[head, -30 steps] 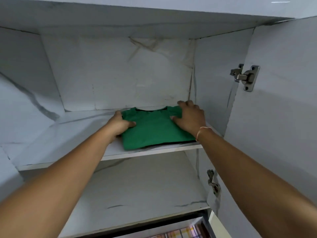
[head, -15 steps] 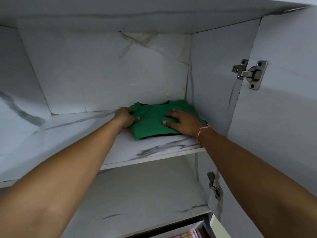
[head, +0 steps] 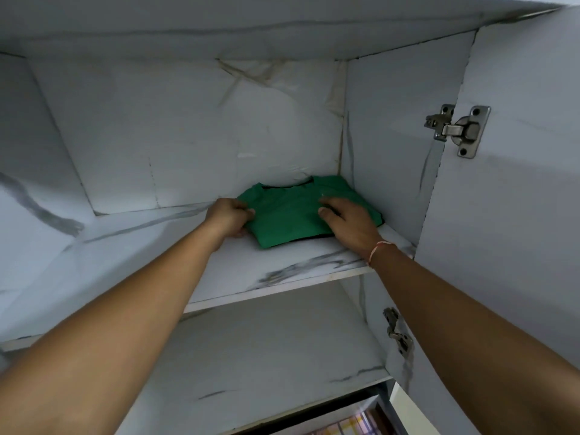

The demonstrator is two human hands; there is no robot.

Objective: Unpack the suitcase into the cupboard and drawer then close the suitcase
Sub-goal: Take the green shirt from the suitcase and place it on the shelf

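Note:
A folded green shirt with a dark collar lies on the upper cupboard shelf, pushed into the back right corner. My left hand grips the shirt's left edge, thumb on top and fingers under it. My right hand lies flat on the shirt's right part, fingers straight and pressing down. The suitcase is out of view.
The open cupboard door stands at the right with two metal hinges. A lower shelf sits beneath. At the bottom edge an open drawer shows checked fabric. The upper shelf's left part is bare marble-patterned board.
The green shirt has slid from the shelf's front edge back into the right rear corner, with both hands staying on it.

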